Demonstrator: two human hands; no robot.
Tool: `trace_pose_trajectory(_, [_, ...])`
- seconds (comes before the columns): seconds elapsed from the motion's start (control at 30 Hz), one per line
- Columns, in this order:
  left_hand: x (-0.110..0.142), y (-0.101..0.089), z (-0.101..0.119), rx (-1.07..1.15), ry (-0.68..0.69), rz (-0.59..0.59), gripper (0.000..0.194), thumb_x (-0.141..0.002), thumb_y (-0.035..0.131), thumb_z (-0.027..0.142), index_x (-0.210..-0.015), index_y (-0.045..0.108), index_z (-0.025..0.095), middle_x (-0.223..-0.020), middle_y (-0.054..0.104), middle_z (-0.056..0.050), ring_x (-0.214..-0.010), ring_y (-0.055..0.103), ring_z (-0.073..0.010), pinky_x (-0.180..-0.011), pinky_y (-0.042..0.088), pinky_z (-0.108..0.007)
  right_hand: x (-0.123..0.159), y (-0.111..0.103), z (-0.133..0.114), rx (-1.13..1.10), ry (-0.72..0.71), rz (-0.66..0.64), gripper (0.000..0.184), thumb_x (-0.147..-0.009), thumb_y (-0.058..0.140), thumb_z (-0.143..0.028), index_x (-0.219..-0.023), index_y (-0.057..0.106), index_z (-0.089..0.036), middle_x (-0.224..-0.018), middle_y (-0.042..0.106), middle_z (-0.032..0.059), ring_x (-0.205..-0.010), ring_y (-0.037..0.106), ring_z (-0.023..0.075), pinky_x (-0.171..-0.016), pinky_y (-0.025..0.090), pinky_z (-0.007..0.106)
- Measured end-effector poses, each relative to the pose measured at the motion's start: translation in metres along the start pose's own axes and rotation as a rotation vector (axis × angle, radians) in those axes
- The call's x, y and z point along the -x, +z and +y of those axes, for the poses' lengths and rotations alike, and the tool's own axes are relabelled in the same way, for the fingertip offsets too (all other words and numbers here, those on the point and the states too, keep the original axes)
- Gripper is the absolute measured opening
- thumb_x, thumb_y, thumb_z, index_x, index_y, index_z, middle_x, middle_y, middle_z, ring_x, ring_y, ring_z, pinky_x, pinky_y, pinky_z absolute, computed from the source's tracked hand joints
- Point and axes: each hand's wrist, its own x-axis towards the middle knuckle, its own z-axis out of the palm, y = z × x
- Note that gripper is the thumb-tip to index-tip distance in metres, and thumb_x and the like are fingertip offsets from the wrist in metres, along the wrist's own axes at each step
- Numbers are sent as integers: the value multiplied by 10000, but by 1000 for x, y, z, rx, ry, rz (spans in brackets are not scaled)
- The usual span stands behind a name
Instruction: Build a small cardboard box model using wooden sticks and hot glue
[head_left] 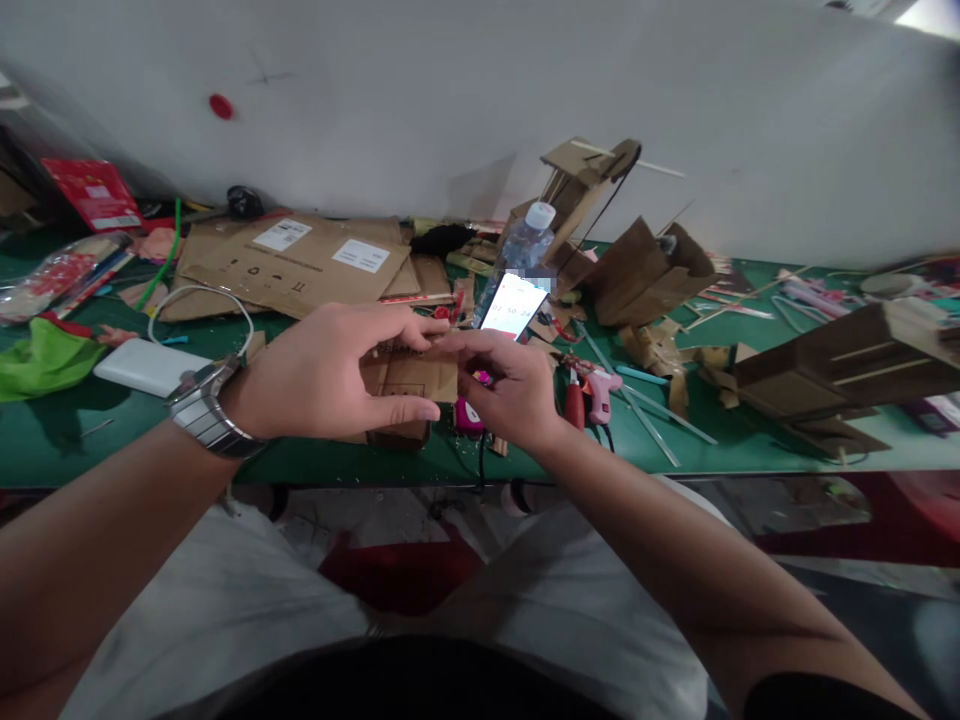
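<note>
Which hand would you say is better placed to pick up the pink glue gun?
The right hand, I'd judge: the pink glue gun lies just to its right, while the left hand would have to cross past the right.

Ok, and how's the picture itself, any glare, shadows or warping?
In the head view, the phone screen glows nearly white, with pixelation at its top; a soft shadow falls on the wall left of the bottle; the top right corner is very bright, and the edges look stretched.

Green tabletop [540, 455]; on it, flattened cardboard [300, 265], pink glue gun [600, 392], white block, probably power bank [150, 368].
</note>
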Motion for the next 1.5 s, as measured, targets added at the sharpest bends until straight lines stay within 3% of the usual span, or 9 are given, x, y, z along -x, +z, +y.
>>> trace_pose_trajectory(0.17, [1,1,-3,-22,-5,14,587,-840,801,768,-1125,709,263,-1171,833,-77,-922,801,-284,-754,581,-383,3,1,1,-47,42,12,344,-971,713,-138,-1302,683,-226,-951,727,-6,-732,655,100,-675,562,253])
trace_pose_trajectory(0.53, [1,2,-2,-28,18,36,581,-849,791,787,-1109,693,277,-1184,833,-72,-951,814,-303,-777,596,-406,3,2,3,-67,61,-24,363,-993,677,-161,-1338,601,-243,-888,679,-25,-757,665,122,-672,557,280])
trace_pose_trajectory(0.77, [2,3,-1,24,40,36,520,-855,861,671,-1132,678,270,-1364,806,-91,-1203,803,-338,-998,637,-457,5,4,1,-156,99,-43,408,-1024,687,-216,-1398,526,-247,-908,697,-21,-770,697,137,-691,571,303])
trace_pose_trajectory(0.97, [3,1,0,13,58,27,511,-875,850,659,-1194,711,284,-1359,807,-82,-1199,795,-325,-1035,647,-474,8,6,5,-237,166,-103,477,-1022,688,-212,-1447,479,-265,-919,719,-19,-771,715,148,-715,595,319])
trace_pose_trajectory(1.1, [1,-1,2,15,100,-10,527,-923,814,633,-1353,742,336,-1449,765,-72,-1313,746,-332,-1170,599,-498,9,4,6,-237,219,-128,520,-1011,686,-217,-1475,456,-265,-953,738,3,-796,721,166,-735,599,339])
trace_pose_trajectory(1.3, [3,0,1,-21,96,-10,560,-943,795,621,-1426,741,343,-1520,723,-79,-1369,716,-338,-1220,568,-503,10,8,9,-251,269,-203,660,-993,711,-251,-1555,365,-278,-977,709,8,-774,687,163,-662,555,316])
trace_pose_trajectory(1.4, [3,1,1,-27,100,-8,572,-942,792,629,-1436,734,347,-1534,713,-78,-1398,697,-345,-1238,552,-513,11,11,13,-303,270,-160,664,-953,755,-241,-1486,362,-284,-976,696,-11,-727,657,132,-622,519,275])
trace_pose_trajectory(1.5, [3,2,1,-28,102,3,564,-945,795,614,-1434,736,341,-1527,715,-82,-1394,699,-351,-1243,547,-519,12,13,18,-282,231,-101,452,-881,795,-209,-1176,458,-271,-949,668,-32,-667,597,95,-582,463,239])
